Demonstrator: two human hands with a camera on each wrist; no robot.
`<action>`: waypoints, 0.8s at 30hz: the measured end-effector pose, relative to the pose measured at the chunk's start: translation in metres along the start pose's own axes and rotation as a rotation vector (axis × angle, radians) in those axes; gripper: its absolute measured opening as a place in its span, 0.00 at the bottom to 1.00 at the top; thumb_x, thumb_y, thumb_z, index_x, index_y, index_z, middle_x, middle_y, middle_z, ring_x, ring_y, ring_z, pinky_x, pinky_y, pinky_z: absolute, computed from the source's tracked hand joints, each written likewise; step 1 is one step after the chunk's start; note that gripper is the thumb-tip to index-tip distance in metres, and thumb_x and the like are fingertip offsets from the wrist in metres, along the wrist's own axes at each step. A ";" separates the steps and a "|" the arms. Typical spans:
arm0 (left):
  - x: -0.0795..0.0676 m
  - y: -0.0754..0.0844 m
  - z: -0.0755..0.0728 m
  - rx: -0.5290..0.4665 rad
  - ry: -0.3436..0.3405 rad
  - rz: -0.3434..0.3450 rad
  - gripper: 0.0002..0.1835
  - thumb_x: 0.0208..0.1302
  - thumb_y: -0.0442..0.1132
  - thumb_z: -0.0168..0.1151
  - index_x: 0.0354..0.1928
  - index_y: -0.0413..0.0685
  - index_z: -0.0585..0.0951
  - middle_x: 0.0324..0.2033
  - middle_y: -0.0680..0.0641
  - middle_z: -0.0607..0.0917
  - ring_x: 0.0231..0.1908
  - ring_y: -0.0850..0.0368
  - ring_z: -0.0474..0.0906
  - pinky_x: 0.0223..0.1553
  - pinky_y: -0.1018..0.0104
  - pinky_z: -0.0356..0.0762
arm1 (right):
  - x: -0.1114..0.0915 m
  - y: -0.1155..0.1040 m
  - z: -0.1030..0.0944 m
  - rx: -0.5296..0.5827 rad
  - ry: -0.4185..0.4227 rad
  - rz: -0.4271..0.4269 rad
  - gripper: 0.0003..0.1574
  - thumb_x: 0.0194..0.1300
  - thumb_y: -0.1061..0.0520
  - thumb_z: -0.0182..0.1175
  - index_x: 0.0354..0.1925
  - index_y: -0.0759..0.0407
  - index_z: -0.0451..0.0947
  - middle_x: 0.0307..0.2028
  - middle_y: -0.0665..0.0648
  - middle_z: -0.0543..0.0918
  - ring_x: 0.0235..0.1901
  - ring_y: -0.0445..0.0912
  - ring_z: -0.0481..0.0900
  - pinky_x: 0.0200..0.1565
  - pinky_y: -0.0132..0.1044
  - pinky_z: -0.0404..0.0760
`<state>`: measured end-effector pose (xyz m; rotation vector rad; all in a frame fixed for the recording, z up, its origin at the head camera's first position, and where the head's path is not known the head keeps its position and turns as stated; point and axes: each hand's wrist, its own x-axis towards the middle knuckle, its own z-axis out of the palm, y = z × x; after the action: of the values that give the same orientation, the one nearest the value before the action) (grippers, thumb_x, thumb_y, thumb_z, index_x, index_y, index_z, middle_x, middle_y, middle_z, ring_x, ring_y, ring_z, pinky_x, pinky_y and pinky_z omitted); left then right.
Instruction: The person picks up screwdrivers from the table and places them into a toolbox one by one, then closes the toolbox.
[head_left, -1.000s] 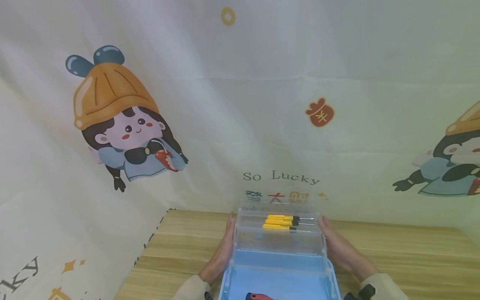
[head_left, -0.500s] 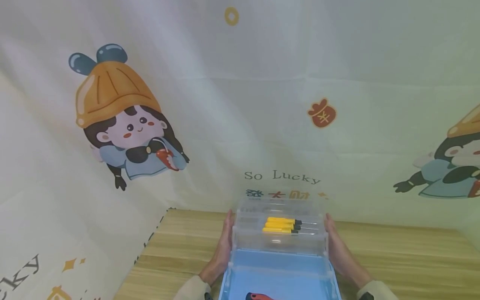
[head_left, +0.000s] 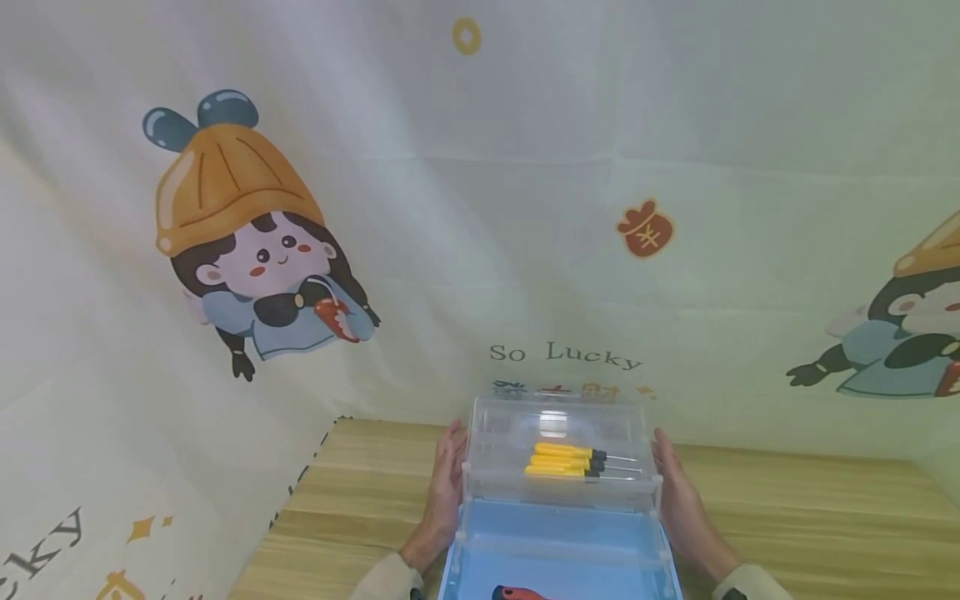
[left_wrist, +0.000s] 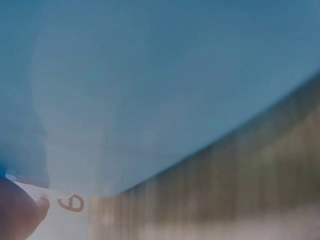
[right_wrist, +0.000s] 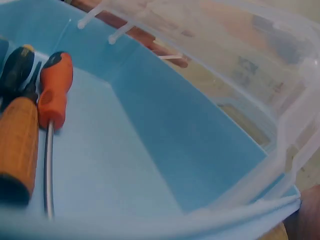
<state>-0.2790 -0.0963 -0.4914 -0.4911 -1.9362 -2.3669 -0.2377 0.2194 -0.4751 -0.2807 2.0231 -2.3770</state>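
Observation:
A blue toolbox (head_left: 558, 542) with a raised clear plastic tray (head_left: 495, 454) stands in front of me. Several yellow-handled screwdrivers (head_left: 558, 460) lie in the tray. Down in the box, the head view shows part of a red-handled screwdriver (head_left: 517, 592). My left hand (head_left: 442, 487) lies along the tray's left side, fingers extended. On the opposite side my right hand (head_left: 684, 504) is held straight-fingered, close to the tray's edge. The right wrist view looks into the box, where an orange-handled tool (right_wrist: 19, 145) lies next to the red-handled screwdriver (right_wrist: 54, 85). The box's blue wall (left_wrist: 150, 85) fills most of the left wrist view.
The toolbox stands on a wood-grain table (head_left: 360, 492). A pale cloth backdrop (head_left: 450, 233) with printed cartoon figures rises right behind the table and along its left. Clear plastic arms (right_wrist: 255, 180) join the tray to the box's rim.
The clear tray with the yellow screwdrivers has moved a little down and towards me, its clear top tilting. My right hand has shifted slightly outward; the left stays beside the tray.

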 end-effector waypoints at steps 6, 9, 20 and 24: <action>0.000 0.000 -0.001 0.009 0.044 0.015 0.34 0.80 0.53 0.24 0.76 0.38 0.45 0.74 0.31 0.53 0.74 0.34 0.48 0.75 0.42 0.43 | 0.001 -0.005 0.000 0.016 -0.048 0.019 0.46 0.78 0.35 0.20 0.77 0.59 0.20 0.76 0.71 0.34 0.72 0.63 0.50 0.68 0.68 0.53; 0.000 -0.001 0.000 0.008 0.067 0.012 0.34 0.80 0.54 0.25 0.76 0.37 0.47 0.74 0.31 0.53 0.74 0.34 0.48 0.75 0.41 0.43 | 0.000 -0.005 0.000 0.004 -0.056 -0.002 0.45 0.78 0.36 0.19 0.76 0.58 0.18 0.76 0.71 0.31 0.73 0.65 0.47 0.68 0.69 0.51; -0.002 0.000 0.004 0.006 0.121 0.087 0.31 0.80 0.51 0.28 0.71 0.34 0.54 0.71 0.32 0.62 0.72 0.37 0.58 0.68 0.69 0.63 | -0.004 -0.001 -0.002 -0.008 0.024 -0.045 0.44 0.78 0.36 0.21 0.77 0.58 0.21 0.77 0.62 0.37 0.75 0.55 0.44 0.71 0.60 0.54; -0.003 0.000 0.006 0.000 0.143 0.134 0.29 0.80 0.48 0.28 0.69 0.30 0.56 0.69 0.29 0.63 0.71 0.35 0.59 0.64 0.76 0.65 | -0.003 0.000 -0.009 0.060 -0.050 -0.133 0.42 0.79 0.41 0.20 0.75 0.64 0.20 0.66 0.44 0.61 0.59 0.32 0.67 0.56 0.31 0.77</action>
<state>-0.2751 -0.0913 -0.4909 -0.4240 -1.7841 -2.2534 -0.2360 0.2288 -0.4769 -0.4830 1.9659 -2.4738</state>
